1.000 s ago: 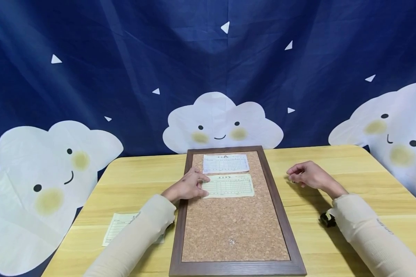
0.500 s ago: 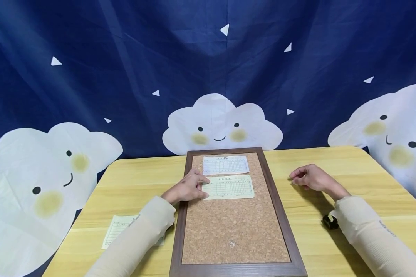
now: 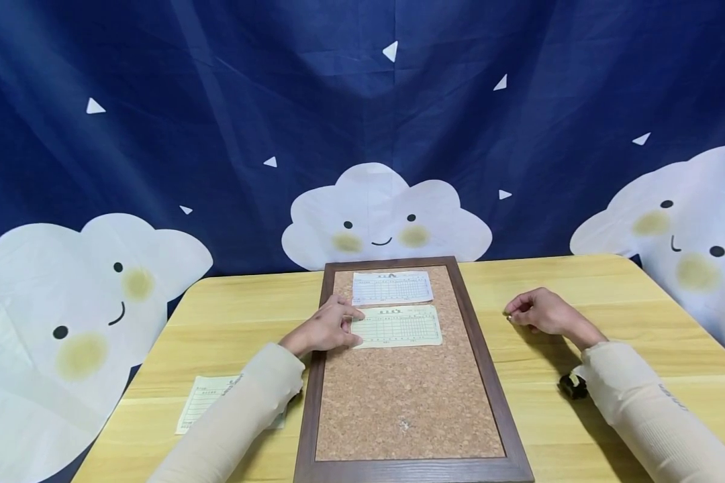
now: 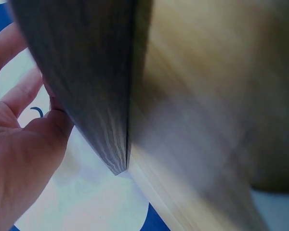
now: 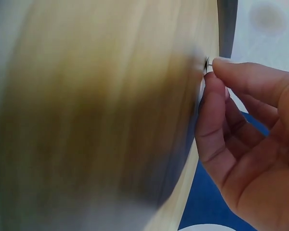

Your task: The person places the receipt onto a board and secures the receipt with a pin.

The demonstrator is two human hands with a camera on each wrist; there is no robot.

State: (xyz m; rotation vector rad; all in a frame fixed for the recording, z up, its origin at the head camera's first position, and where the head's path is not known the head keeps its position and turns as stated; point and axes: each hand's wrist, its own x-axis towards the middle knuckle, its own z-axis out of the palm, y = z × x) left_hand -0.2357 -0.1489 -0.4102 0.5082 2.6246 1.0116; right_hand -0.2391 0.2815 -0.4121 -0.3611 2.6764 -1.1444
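Note:
My left hand (image 3: 326, 327) reaches over the left side of a framed cork board (image 3: 407, 402). Its spread thumb and index finger press the left edge of a pale yellow printed slip (image 3: 401, 327) lying on the cork. Just above that slip lies a white printed slip (image 3: 393, 288). To the right of the board, low over the table, my right hand (image 3: 542, 313) pinches a small metal thumbtack (image 5: 207, 65) between thumb and index finger. In the left wrist view, the dark frame (image 4: 86, 82) hides the fingertips.
Another yellow slip (image 3: 208, 396) lies on the wooden table (image 3: 242, 315) at the left, partly under the left sleeve. A small black object (image 3: 574, 386) shows at the right wrist. Behind the table hangs a dark blue curtain (image 3: 332, 87) with clouds.
My right hand has shifted slightly to the right and down, with the thumbtack at its fingertips. My left hand stays at the yellow slip.

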